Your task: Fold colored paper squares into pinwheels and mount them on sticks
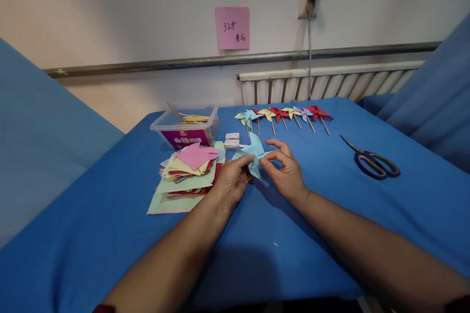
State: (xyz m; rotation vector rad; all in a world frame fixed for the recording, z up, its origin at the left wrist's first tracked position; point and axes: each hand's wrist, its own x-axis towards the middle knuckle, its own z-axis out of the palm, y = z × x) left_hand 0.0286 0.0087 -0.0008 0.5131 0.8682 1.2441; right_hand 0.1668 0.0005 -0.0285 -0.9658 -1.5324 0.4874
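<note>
Two hands meet over the middle of the blue-covered surface (110, 234), both pinching one light-blue paper pinwheel (253, 153). The left hand (232, 179) grips the pinwheel's lower left blade between thumb and fingers, while the right hand (285, 168) nips its right side with thumb and forefinger, the other fingers spread loosely above. The pinwheel is held just above the cloth, with no stick showing on it (its lower tip is hidden behind the fingers).

Just left of the left hand lies a loose stack of coloured paper squares (187, 171), pink on top, with yellow, green and red beneath. Behind the stack stands a clear plastic tub (185, 129) holding thin wooden sticks (191, 118), and beside it sit small white boxes (232, 141). Farther back, a row of finished pinwheels on sticks (284, 116) lies side by side. Scissors (372, 160) rest well apart to the right. A pink note (232, 28) hangs on the wall.
</note>
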